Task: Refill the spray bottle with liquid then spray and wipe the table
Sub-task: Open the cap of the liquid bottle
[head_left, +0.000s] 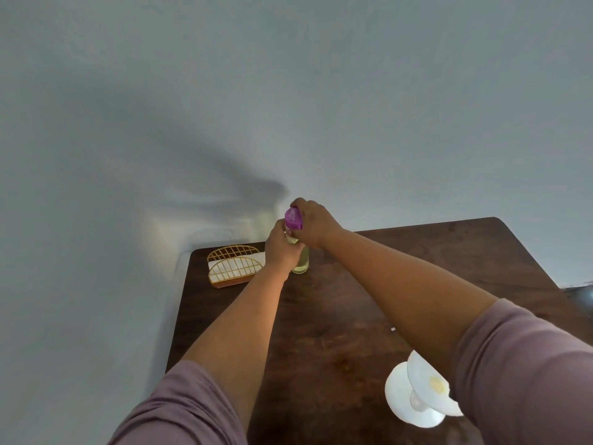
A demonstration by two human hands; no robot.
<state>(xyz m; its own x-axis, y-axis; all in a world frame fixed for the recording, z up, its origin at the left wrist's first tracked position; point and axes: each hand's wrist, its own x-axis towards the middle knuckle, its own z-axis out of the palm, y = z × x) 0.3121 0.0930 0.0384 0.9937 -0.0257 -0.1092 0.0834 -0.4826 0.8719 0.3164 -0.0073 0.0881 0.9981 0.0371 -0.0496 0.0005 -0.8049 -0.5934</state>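
Your left hand (282, 248) grips the clear spray bottle (301, 263) near the table's (353, 316) far edge. Your right hand (313, 224) curls around its purple plastic spray head (293, 219).

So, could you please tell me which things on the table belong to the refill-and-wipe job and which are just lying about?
Part of the job:
- spray bottle, left hand gripping it
- purple spray head, right hand gripping it
- table
- white napkins, possibly for wiping

Lying about:
- gold wire holder
- white funnel-like piece, use unclear
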